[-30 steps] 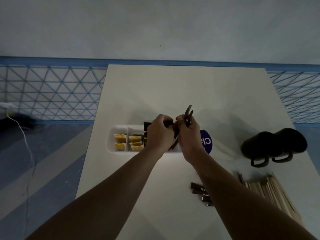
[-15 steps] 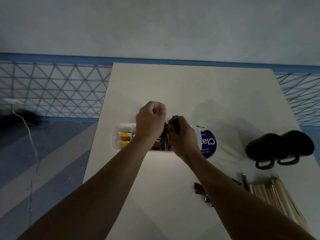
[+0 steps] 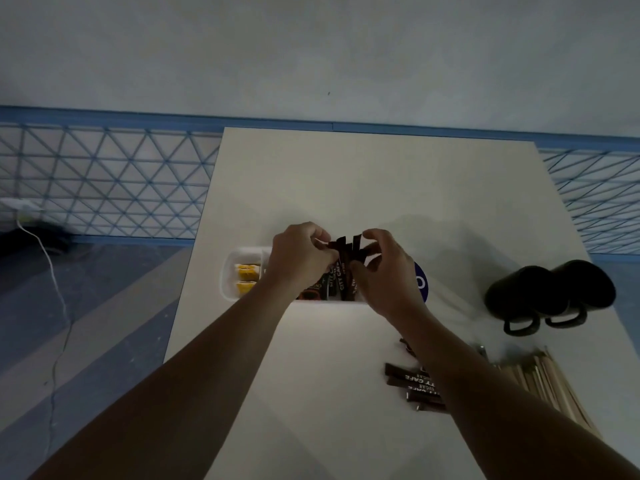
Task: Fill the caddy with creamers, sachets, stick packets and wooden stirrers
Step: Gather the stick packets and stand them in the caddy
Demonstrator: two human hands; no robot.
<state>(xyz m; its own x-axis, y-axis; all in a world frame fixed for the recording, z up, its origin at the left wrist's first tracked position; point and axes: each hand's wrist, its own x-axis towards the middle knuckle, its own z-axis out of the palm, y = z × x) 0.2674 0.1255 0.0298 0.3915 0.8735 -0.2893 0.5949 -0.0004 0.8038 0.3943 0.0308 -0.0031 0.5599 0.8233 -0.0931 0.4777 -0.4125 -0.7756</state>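
A white caddy (image 3: 229,276) sits mid-table, with yellow sachets (image 3: 246,271) in its left compartments. Dark brown stick packets (image 3: 343,268) stand upright in a middle compartment. My left hand (image 3: 300,258) pinches their tops from the left, and my right hand (image 3: 384,268) pinches them from the right with curled fingers. More stick packets (image 3: 414,382) lie loose near the front right. Beside those, a bundle of wooden stirrers (image 3: 550,379) rests on the table, partly behind my right forearm. Much of the caddy is hidden by my hands.
Two black mugs (image 3: 550,292) lie on their sides at the right. A blue round label (image 3: 420,282) shows beside the caddy's right end. The white table (image 3: 346,181) has a blue-patterned wall behind and floor with a white cable (image 3: 52,271) at the left.
The view has shifted. My hands have drawn slightly apart over the caddy, and the stick packets now stand upright between them in the compartment.
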